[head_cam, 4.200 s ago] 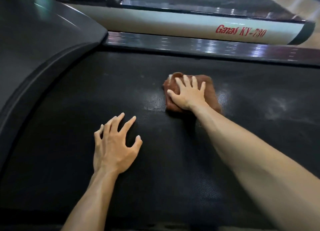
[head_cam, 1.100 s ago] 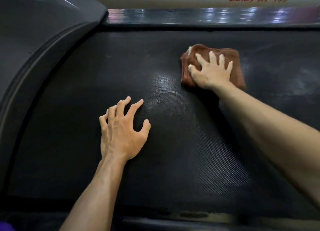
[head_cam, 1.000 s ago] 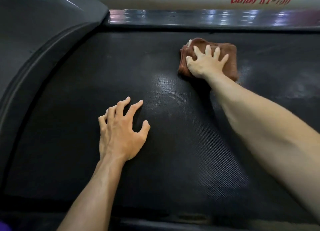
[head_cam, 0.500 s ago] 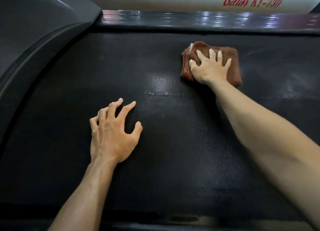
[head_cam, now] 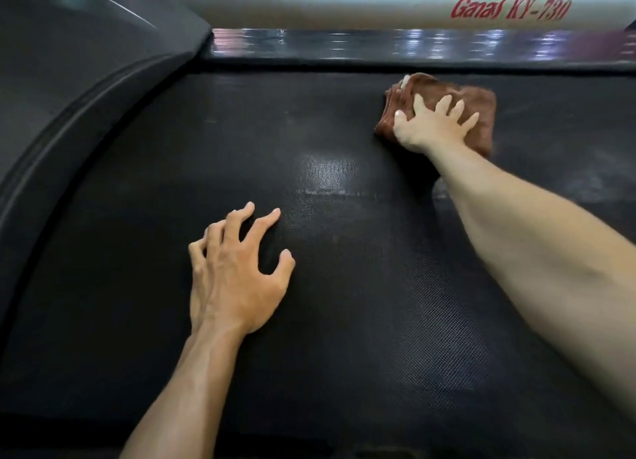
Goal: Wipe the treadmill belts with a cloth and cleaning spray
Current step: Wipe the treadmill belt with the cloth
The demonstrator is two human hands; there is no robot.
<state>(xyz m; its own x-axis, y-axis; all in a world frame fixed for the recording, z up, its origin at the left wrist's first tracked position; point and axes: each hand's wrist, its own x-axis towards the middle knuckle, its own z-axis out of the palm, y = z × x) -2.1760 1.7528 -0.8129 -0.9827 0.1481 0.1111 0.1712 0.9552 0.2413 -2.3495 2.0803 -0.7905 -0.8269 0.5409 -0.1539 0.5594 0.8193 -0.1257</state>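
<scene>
The black textured treadmill belt [head_cam: 344, 321] fills most of the view. A folded brown cloth [head_cam: 481, 104] lies on the belt at the upper right, close to the far side rail. My right hand [head_cam: 430, 124] presses flat on the cloth with its fingers spread. My left hand [head_cam: 234, 272] rests on the belt at centre left, propped on bent, spread fingertips and holding nothing. A damp shiny patch [head_cam: 327, 172] shows on the belt between the two hands. No spray bottle is in view.
The dark motor cover [head_cam: 69, 79] curves along the left side. A glossy side rail [head_cam: 413, 43] runs along the far edge of the belt. Beyond it lies a white housing [head_cam: 344, 0] of the neighbouring treadmill with red lettering.
My right hand keeps rubbing the cloth in small strokes near the far rail; over the last half second it shifted slightly toward the rail. My left hand stays planted on the belt.
</scene>
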